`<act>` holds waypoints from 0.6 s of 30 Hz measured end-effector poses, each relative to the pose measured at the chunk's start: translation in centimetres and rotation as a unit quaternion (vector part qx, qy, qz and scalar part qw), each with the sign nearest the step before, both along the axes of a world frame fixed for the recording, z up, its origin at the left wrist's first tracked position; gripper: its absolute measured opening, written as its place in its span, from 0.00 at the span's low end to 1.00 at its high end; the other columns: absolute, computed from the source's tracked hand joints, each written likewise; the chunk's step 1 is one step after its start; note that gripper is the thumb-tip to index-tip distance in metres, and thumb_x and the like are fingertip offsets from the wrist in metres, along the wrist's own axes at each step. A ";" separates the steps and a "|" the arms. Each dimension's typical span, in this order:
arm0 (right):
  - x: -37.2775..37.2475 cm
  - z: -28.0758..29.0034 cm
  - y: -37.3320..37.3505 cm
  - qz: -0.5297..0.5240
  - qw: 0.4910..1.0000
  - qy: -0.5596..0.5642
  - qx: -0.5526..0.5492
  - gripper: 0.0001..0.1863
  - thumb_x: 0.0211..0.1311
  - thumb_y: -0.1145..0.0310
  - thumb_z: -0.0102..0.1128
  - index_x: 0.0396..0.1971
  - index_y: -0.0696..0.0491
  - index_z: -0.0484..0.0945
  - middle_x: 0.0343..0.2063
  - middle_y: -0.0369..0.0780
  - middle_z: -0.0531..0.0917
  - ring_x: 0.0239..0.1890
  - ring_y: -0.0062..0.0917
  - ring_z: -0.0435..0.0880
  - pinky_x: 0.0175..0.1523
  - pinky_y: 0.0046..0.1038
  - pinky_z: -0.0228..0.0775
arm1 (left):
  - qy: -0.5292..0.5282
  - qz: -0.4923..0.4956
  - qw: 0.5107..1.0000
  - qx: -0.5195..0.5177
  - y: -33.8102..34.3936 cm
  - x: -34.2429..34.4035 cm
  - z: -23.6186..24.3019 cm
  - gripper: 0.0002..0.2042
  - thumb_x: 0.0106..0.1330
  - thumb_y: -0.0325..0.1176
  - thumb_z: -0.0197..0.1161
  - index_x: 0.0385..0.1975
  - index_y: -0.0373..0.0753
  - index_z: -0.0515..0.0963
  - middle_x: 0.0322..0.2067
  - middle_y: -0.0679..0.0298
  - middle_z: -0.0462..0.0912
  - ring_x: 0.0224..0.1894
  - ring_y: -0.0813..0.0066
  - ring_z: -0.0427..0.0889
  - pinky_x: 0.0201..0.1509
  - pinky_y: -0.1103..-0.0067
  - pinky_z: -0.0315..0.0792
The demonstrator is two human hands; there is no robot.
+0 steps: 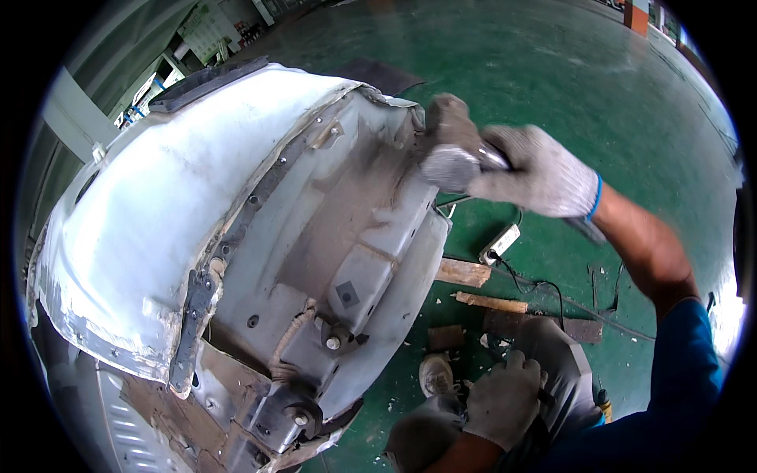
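Note:
My right hand [540, 169], in a pale knit glove with a blue cuff, is closed round the handle of a sledgehammer. The hammer's heavy head [448, 167] has a shiny round face and a brownish, blurred body. It is at the upper right edge of a dented white car body section [347, 197]; whether they touch I cannot tell. Lower down, my left hand [505, 400], also gloved, is curled closed near my knees beside a dark object that is mostly hidden. Bolts, seams and a worn inner channel show on the body section.
Right of the car body, a white power strip [501, 243] with black cables lies on the green floor [552, 87]. Wood pieces [461, 272] and debris are scattered near my shoe [435, 375]. A dark mat [378, 76] lies behind. An orange-and-white pillar [637, 16] stands far right.

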State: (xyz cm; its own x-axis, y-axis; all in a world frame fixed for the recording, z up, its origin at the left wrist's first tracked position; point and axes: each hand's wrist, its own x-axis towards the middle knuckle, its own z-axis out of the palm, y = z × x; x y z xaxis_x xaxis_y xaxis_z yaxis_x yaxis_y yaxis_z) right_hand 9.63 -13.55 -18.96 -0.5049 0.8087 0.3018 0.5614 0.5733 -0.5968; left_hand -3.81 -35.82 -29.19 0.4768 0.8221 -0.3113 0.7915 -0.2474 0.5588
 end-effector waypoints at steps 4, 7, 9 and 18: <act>3.4 -5.3 -3.2 -0.038 0.985 0.095 -0.136 0.29 0.61 0.44 0.73 0.39 0.59 0.81 0.24 0.42 0.80 0.29 0.25 0.80 0.36 0.34 0.75 | 0.019 0.005 1.000 -0.018 0.5 0.3 -0.3 0.11 0.71 0.40 0.61 0.46 0.43 0.79 0.46 0.55 0.80 0.45 0.54 0.86 0.47 0.61 0.81; 5.4 -10.5 -5.9 -0.060 0.973 0.129 -0.180 0.27 0.61 0.47 0.74 0.39 0.59 0.81 0.24 0.41 0.80 0.28 0.22 0.79 0.35 0.32 0.74 | 0.065 0.012 0.997 0.040 1.0 -0.6 0.0 0.12 0.67 0.37 0.66 0.48 0.46 0.78 0.47 0.57 0.81 0.46 0.53 0.86 0.47 0.62 0.80; 6.6 -13.0 -8.6 -0.097 0.939 0.191 -0.270 0.24 0.64 0.51 0.73 0.41 0.60 0.80 0.22 0.35 0.79 0.20 0.17 0.76 0.27 0.28 0.72 | 0.002 0.104 0.987 0.122 1.5 -0.9 0.6 0.13 0.66 0.35 0.68 0.48 0.46 0.78 0.48 0.57 0.80 0.46 0.53 0.85 0.47 0.62 0.80; 9.7 -21.4 -18.2 -0.200 0.798 0.298 -0.484 0.17 0.68 0.59 0.67 0.39 0.61 0.80 0.19 0.35 0.78 0.16 0.19 0.79 0.21 0.25 0.69 | 0.106 -0.010 0.785 0.611 8.8 0.8 10.1 0.20 0.51 0.32 0.71 0.47 0.44 0.85 0.50 0.64 0.81 0.52 0.62 0.78 0.59 0.60 0.72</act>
